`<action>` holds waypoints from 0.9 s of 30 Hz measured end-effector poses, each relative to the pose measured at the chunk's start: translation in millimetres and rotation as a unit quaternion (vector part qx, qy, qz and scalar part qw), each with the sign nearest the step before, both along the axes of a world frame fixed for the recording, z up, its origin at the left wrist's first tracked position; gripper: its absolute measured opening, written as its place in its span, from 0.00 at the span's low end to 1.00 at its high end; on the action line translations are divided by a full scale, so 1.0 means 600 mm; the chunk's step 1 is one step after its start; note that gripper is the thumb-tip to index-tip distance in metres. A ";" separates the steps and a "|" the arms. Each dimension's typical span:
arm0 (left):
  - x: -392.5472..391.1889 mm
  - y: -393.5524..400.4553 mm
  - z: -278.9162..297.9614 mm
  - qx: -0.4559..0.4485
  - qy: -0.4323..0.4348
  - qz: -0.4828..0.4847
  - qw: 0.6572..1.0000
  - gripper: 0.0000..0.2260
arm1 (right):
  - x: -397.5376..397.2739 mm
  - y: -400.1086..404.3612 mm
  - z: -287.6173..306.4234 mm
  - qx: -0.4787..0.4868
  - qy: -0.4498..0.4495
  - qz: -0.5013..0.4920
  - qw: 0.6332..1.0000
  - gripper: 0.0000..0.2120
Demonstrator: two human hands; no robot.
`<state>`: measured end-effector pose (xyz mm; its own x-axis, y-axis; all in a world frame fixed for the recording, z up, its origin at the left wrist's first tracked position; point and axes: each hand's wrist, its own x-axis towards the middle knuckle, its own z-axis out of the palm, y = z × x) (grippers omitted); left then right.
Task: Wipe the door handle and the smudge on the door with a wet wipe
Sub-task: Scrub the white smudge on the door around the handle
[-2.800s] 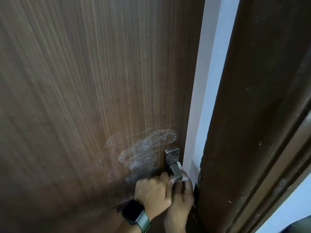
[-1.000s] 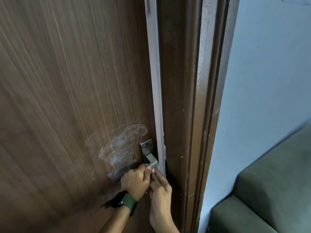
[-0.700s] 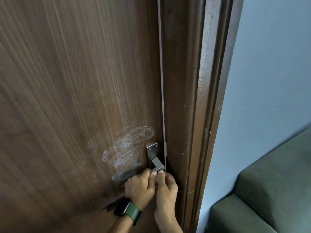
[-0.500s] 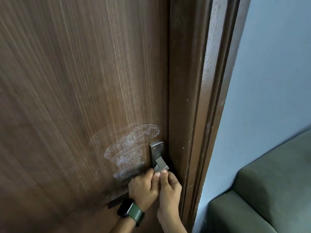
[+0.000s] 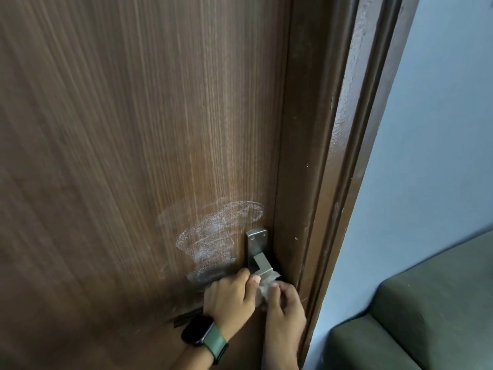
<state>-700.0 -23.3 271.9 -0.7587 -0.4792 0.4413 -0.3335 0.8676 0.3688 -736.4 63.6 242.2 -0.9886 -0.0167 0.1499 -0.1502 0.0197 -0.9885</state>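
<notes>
A brown wooden door (image 5: pixel 138 145) fills the left of the view, shut against its frame. A whitish chalky smudge (image 5: pixel 213 233) spreads over the wood just left of the metal door handle (image 5: pixel 260 259). Below the handle's corner, my left hand (image 5: pixel 229 297), with a green-strapped watch on the wrist, and my right hand (image 5: pixel 285 303) both pinch a white wet wipe (image 5: pixel 262 285). The wipe is bunched between the fingertips and touches the handle's lower end. Most of the lever is hidden behind my hands.
A dark brown door frame (image 5: pixel 328 182) runs down the right side of the door. Beyond it is a pale blue wall (image 5: pixel 432 145). A grey-green sofa (image 5: pixel 416 316) sits at the lower right.
The door has swung shut: the white gap at its edge narrowed and vanished. My hands stayed at the handle, and the wipe now shows between the fingertips.
</notes>
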 end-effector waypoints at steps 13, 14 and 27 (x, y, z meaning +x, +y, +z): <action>0.044 -0.022 0.136 -0.118 0.203 -0.073 0.969 0.13 | -0.064 -0.054 0.179 0.198 0.421 -0.033 0.885 0.18; 0.048 -0.021 0.134 -0.119 0.204 -0.073 0.969 0.13 | -0.061 -0.062 0.171 0.205 0.417 -0.028 0.885 0.20; 0.080 -0.004 0.100 -0.098 0.191 -0.082 0.973 0.11 | -0.068 -0.045 0.132 0.211 0.517 -0.026 0.830 0.11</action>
<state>-652.2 -25.6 331.7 -0.5810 -0.2447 0.7762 -0.0563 0.9635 0.2616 -777.1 36.7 321.4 -0.3372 -0.2441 0.9092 -0.9009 0.3639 -0.2365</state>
